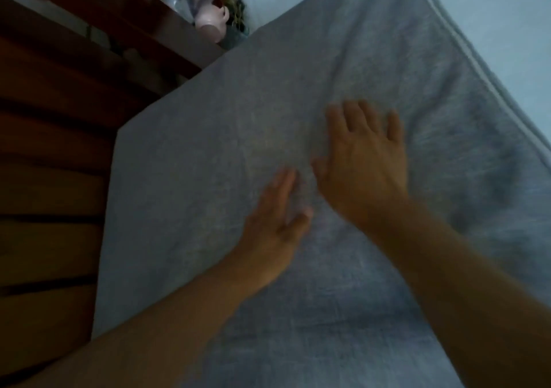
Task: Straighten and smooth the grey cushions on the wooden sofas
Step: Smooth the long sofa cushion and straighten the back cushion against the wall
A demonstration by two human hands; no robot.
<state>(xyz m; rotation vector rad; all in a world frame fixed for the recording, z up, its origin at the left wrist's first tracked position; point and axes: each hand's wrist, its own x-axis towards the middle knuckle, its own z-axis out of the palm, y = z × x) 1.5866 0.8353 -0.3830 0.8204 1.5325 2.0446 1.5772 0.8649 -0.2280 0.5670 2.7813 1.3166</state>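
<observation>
I see my left hand point(275, 223) flat on the grey cushion point(208, 155), fingers straight toward 12 o'clock. My right hand point(365, 163) presses beside it at 2 o'clock, fingers spread apart.

A large grey cushion point(208, 178) fills most of the view, lying flat on the slatted wooden sofa point(50, 184), whose brown slats show along its left edge. Its fabric looks soft and faintly creased toward the right, though motion blur makes the wrinkles hard to judge.
</observation>
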